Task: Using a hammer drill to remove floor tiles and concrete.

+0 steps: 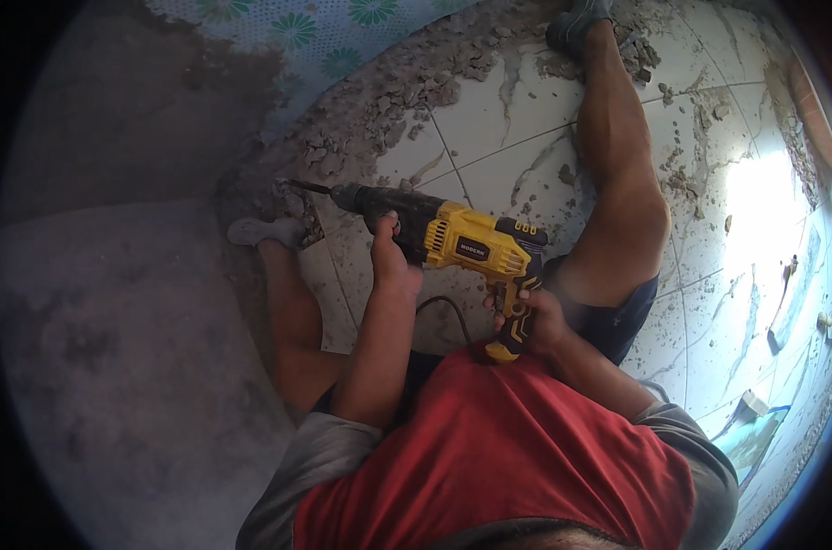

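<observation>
My left hand [390, 258] is wrapped around the black front barrel of the yellow-and-black drill [452, 240], and my right hand [537, 316] is closed on its rear grip, which bears a small dark rectangular label on the yellow housing. The bit [308, 187] meets the rubble [379, 105] at the broken edge of the white tiled floor [517, 110], beside the grey wall [113, 302]. My right fingertips are hidden behind the handle; open tile lies to my right.

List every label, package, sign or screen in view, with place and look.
Label: small dark rectangular plate with pale lettering on the side of the yellow drill.
Markings: small dark spots on the drill's top rear edge.
No packages, signs or screens.
</observation>
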{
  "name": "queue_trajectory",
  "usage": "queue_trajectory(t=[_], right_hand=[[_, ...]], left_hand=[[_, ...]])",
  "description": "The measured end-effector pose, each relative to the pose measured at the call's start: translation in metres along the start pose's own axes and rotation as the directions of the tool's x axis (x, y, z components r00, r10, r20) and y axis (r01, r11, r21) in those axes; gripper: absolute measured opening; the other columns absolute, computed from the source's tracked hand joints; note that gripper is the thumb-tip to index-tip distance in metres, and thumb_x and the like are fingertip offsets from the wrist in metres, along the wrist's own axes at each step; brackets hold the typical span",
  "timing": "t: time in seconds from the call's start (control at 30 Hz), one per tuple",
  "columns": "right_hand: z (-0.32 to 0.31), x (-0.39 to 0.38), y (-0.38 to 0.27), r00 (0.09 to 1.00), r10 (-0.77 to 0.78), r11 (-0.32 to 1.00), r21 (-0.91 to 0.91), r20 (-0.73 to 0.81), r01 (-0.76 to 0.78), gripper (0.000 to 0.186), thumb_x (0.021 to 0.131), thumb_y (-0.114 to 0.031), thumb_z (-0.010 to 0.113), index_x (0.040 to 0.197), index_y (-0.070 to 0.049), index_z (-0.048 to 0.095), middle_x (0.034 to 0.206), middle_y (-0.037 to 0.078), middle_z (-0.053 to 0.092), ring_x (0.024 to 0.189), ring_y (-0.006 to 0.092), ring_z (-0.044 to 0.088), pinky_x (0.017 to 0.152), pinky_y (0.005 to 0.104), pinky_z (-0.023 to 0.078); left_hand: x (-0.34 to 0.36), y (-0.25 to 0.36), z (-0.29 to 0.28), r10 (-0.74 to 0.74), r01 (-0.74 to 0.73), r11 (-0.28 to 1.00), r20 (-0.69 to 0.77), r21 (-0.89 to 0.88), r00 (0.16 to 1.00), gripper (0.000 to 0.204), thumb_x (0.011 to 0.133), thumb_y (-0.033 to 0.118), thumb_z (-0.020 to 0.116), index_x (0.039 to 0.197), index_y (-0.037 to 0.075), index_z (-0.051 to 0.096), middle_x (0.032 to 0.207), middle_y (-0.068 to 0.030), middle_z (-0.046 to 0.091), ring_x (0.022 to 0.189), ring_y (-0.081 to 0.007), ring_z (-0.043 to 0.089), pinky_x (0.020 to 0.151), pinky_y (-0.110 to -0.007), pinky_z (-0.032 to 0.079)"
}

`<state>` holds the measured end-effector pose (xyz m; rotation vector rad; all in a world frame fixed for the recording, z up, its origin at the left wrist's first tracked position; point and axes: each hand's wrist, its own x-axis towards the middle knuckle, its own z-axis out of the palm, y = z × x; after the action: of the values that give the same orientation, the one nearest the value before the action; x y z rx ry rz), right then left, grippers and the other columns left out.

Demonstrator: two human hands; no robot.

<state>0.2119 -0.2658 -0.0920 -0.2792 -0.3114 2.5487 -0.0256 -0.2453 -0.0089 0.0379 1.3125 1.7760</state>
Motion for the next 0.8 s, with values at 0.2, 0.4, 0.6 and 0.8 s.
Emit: queue_trajectory(t=[0.2,0.4,0.6,0.8], right_hand=[[-0.001,0.001,0.001,1.000,0.007,1.000,0.009,-0.018,-0.007,0.053,0.085,-0.029,0.054,0.128,0.002,0.046,0.108,0.019,0.061,0.080,0.0232,0.065,0.070,0.0354,0.057],[0.021,-0.002,-0.005,0.993,0.086,0.994,-0.059,-0.076,-0.091,0.054,0.085,-0.029,0.058,0.128,0.002,0.045,0.109,0.018,0.060,0.082,0.0238,0.064,0.070,0.0366,0.056],[0.034,0.004,-0.002,0.991,-0.013,0.952,-0.305,-0.135,-0.029,0.052,0.083,-0.026,0.059,0.125,0.001,0.045,0.104,0.016,0.059,0.074,0.0211,0.059,0.068,0.0347,0.053],[0.057,0.023,-0.004,0.982,-0.061,0.940,-0.342,-0.176,-0.003,0.051,0.080,-0.022,0.058,0.125,0.000,0.045,0.102,0.015,0.059,0.073,0.0203,0.059,0.066,0.0334,0.051]], left_hand=[[0.003,-0.002,-0.001,-0.004,0.005,1.000,0.038,-0.016,0.999,0.024,0.085,0.025,0.060,0.100,0.008,0.055,0.102,-0.0061,0.059,0.101,-0.0219,0.059,0.093,-0.036,0.045],[0.008,-0.004,-0.018,-0.002,0.003,0.999,0.008,-0.051,1.000,0.034,0.086,0.026,0.057,0.111,0.003,0.056,0.112,-0.0112,0.062,0.105,-0.0264,0.060,0.095,-0.039,0.045],[0.005,0.003,-0.024,-0.074,0.077,0.992,0.036,-0.104,0.997,0.030,0.086,0.029,0.059,0.106,0.007,0.056,0.102,-0.0065,0.061,0.098,-0.0204,0.061,0.090,-0.035,0.047],[0.022,0.020,-0.019,-0.076,0.089,0.988,0.103,-0.129,0.992,0.033,0.086,0.032,0.059,0.107,0.007,0.055,0.103,-0.0065,0.061,0.098,-0.0204,0.061,0.090,-0.035,0.047]])
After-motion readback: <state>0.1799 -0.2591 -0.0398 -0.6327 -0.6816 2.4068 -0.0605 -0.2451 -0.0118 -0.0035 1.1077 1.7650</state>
